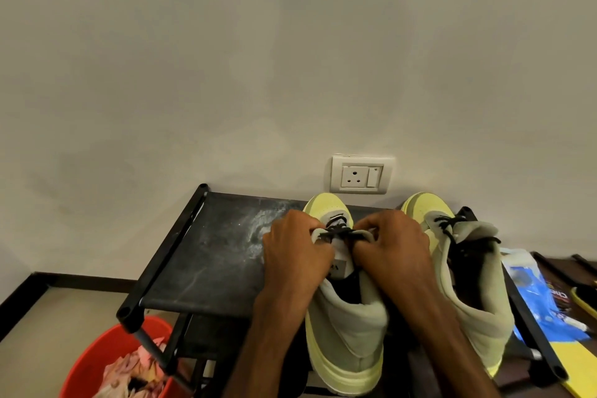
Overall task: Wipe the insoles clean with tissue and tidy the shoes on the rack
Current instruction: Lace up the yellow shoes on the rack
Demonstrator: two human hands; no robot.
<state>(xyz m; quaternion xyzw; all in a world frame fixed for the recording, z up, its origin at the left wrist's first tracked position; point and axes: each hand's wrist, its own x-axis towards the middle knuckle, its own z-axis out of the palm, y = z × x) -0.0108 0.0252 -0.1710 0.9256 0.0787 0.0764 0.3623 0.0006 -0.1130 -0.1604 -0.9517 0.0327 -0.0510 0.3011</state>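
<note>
Two pale green and yellow sneakers stand on the top shelf of a black shoe rack [206,265], toes toward the wall. Over the left sneaker [347,342], my left hand [295,255] and my right hand [392,249] both pinch its black laces [342,231] near the tongue. The right sneaker [475,287] stands beside it, untouched, with loose black laces. No tissue or insole shows.
A dusty white smear [268,226] marks the shelf left of the shoes. A red bucket [97,362] with crumpled pink scraps sits on the floor at lower left. A blue and white packet [536,294] and yellow flat pieces [578,362] lie at right. A wall socket [360,175] is behind.
</note>
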